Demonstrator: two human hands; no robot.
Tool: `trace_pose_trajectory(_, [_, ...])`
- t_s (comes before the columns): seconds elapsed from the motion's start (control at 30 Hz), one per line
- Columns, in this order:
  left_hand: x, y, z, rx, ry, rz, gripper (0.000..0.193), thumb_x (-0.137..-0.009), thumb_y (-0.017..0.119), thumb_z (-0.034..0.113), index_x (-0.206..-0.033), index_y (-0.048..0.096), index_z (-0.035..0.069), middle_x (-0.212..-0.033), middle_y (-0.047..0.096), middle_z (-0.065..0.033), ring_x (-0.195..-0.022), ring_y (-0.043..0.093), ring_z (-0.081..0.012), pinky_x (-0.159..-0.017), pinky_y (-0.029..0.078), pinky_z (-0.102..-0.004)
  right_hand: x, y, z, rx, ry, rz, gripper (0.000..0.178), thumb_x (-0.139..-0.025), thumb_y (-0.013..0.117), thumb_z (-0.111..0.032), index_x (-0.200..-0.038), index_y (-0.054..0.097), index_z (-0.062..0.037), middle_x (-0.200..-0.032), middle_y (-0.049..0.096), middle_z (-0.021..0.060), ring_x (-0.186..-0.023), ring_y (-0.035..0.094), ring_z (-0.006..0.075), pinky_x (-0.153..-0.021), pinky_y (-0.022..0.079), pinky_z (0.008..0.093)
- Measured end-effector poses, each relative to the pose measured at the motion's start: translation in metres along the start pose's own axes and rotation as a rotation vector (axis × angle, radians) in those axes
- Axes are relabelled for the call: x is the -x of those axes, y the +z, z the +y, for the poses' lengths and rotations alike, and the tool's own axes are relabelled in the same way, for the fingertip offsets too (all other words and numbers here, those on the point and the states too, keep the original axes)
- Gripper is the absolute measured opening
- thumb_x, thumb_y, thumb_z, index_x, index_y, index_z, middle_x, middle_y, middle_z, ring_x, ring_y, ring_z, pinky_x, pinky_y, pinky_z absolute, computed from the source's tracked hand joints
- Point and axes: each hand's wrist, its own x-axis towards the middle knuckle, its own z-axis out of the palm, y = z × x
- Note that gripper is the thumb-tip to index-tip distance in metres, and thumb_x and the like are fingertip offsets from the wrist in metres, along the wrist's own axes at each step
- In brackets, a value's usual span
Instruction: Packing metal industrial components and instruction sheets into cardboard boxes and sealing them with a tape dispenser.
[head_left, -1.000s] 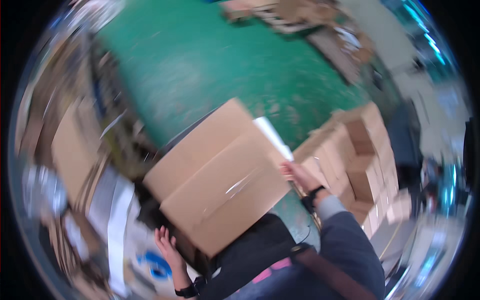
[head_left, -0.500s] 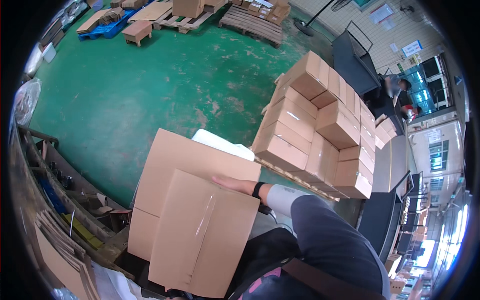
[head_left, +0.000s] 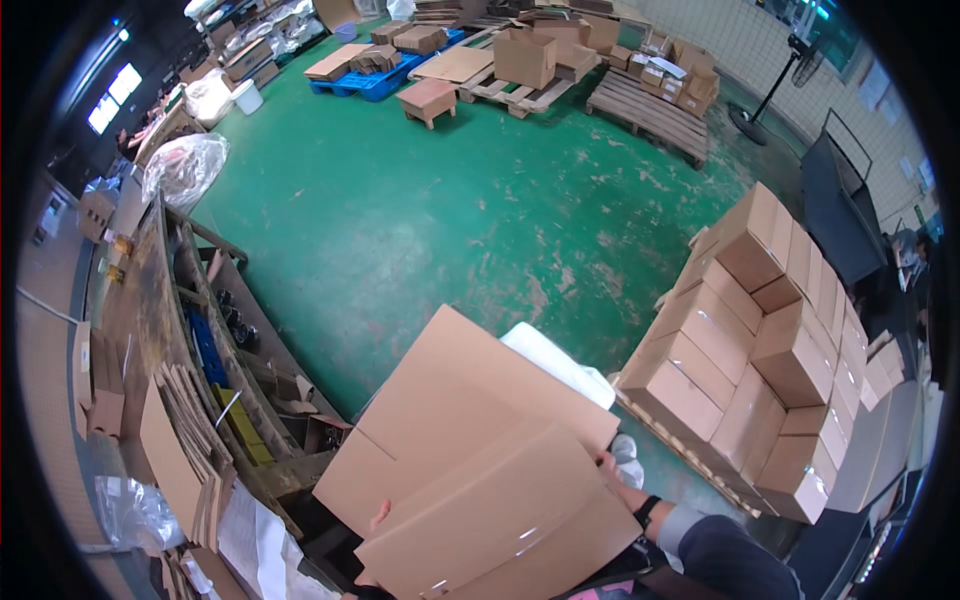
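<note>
A taped cardboard box is directly in front of me, held between both hands. My left hand is at its left side, with only some fingers showing and the rest hidden by the box. My right hand grips the far right edge, fingers partly out of sight; a black band circles that wrist. Just beyond the box lies a larger flat piece of cardboard with a slit line, partly covered by it. A white padded bundle pokes out behind that cardboard.
At right, a pallet carries stacked closed boxes. A wooden bench with shelves runs along my left, flat cardboard sheets leaning on it. Farther off on the green floor stand a small stool, a blue pallet and a fan.
My view has swung left. The box has turned and tilted, and my right hand has gone from lying on the cardboard to the box's edge. My left hand's fingers now show.
</note>
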Motion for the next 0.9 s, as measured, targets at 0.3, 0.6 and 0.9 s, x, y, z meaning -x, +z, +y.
trace_pose_trajectory(0.3, [-0.1, 0.096, -0.051, -0.324, -0.13, 0.218, 0.057, -0.096, 0.045, 0.049, -0.13, 0.053, 0.004, -0.121, 0.063, -0.0149, -0.108, 0.061, -0.0314, -0.093, 0.049, -0.043, -0.015, -0.145, 0.065, -0.53, 0.22, -0.025, 0.05, -0.099, 0.042, -0.043, -0.125, 0.059, -0.0031, -0.115, 0.064, 0.0103, -0.104, 0.06, 0.0201, -0.093, 0.046, 0.0329])
trace_pose_trajectory(0.6, [-0.204, 0.481, -0.183, -0.487, -0.467, 0.067, 0.051, -0.094, 0.05, 0.048, -0.126, 0.058, 0.009, -0.118, 0.065, -0.013, -0.106, 0.062, -0.0308, -0.092, 0.05, -0.0432, -0.074, -0.367, 0.175, -1.072, 0.343, -0.008, 0.052, -0.099, 0.042, -0.044, -0.126, 0.059, -0.0026, -0.116, 0.064, 0.011, -0.105, 0.06, 0.0204, -0.094, 0.045, 0.033])
trace_pose_trajectory(0.9, [-0.417, 0.659, -0.291, -0.874, -0.66, 0.026, 0.045, -0.095, 0.051, 0.046, -0.116, 0.062, 0.007, -0.104, 0.069, -0.0114, -0.095, 0.065, -0.026, -0.086, 0.052, -0.0395, -0.058, -0.431, 0.277, -1.433, 0.213, 0.009, 0.053, -0.099, 0.042, -0.045, -0.126, 0.058, -0.0021, -0.117, 0.064, 0.0117, -0.106, 0.059, 0.0207, -0.094, 0.045, 0.0331])
